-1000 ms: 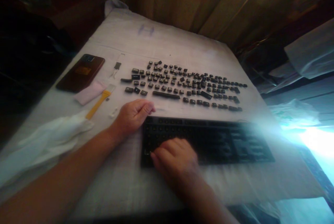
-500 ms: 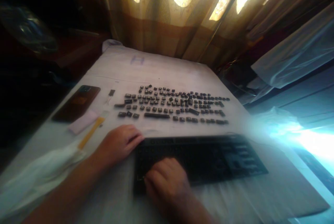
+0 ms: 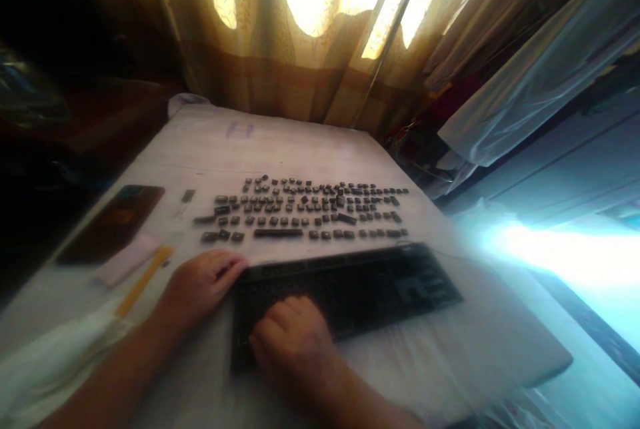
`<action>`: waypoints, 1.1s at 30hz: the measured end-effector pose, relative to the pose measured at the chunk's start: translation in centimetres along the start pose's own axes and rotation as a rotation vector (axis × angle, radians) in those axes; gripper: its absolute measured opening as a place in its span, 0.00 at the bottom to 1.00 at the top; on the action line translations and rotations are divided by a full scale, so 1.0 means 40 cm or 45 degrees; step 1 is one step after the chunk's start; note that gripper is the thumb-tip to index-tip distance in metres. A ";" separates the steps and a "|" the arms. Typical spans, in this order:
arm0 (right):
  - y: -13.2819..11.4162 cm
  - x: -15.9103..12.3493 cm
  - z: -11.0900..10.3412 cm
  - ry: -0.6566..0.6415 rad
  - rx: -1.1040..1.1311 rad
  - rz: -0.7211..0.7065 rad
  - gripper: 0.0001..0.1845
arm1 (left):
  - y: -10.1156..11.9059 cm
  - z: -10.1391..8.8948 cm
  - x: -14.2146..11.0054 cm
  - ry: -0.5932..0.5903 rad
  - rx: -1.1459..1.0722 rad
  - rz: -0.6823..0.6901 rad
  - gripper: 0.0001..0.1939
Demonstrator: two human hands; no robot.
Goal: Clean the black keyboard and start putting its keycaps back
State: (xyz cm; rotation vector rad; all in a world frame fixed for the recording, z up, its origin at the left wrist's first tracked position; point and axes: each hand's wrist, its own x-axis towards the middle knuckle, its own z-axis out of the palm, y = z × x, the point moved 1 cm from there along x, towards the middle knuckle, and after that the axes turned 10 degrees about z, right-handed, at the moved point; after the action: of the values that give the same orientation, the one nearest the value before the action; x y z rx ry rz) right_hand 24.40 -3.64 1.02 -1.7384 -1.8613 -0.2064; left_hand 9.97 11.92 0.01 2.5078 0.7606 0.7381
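A black keyboard base [image 3: 370,296] without keycaps lies on the white cloth in front of me. My left hand [image 3: 205,279] grips its far left corner, the fingers curled together at the edge. My right hand [image 3: 295,336] is closed over the left part of the keyboard, fingers bent down onto it. Whatever those fingers may hold is hidden under the hand. Beyond the keyboard, many loose black keycaps are laid out in rows, with a long spacebar [image 3: 278,233] in the nearest row.
To the left lie a dark phone [image 3: 115,222], a pink strip [image 3: 127,259], a yellow-handled tool [image 3: 145,281], a small dark-headed brush-like item [image 3: 188,196] and a crumpled white cloth [image 3: 65,362]. Patterned curtains [image 3: 280,49] hang behind the table. Bright light glares at right.
The view has swung, so everything sits further left in the picture and is a little rotated. Both hands keep about the same places on the keyboard.
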 end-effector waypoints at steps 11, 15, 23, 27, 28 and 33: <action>0.008 -0.008 -0.010 0.037 0.211 0.041 0.14 | 0.018 0.000 -0.003 -0.006 0.040 -0.041 0.18; 0.032 -0.022 -0.046 0.049 0.467 0.182 0.10 | 0.024 -0.003 -0.001 -0.015 0.043 -0.041 0.19; 0.060 -0.059 -0.064 0.043 0.445 0.308 0.09 | 0.027 0.002 -0.002 -0.022 0.068 -0.010 0.19; 0.053 -0.062 -0.052 0.019 0.383 0.305 0.11 | 0.023 0.005 -0.004 -0.038 0.081 -0.011 0.19; 0.051 -0.062 -0.050 0.011 0.368 0.303 0.11 | 0.022 0.006 -0.005 -0.043 0.085 -0.010 0.19; 0.047 -0.060 -0.050 -0.019 0.293 0.248 0.11 | 0.024 0.004 -0.006 -0.053 0.088 -0.010 0.18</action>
State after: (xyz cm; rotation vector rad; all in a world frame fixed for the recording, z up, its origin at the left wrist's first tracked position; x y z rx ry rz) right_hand 26.76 -6.44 0.93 -1.7479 -1.6407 0.0935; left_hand 10.27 11.02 0.28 2.5723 0.7938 0.6660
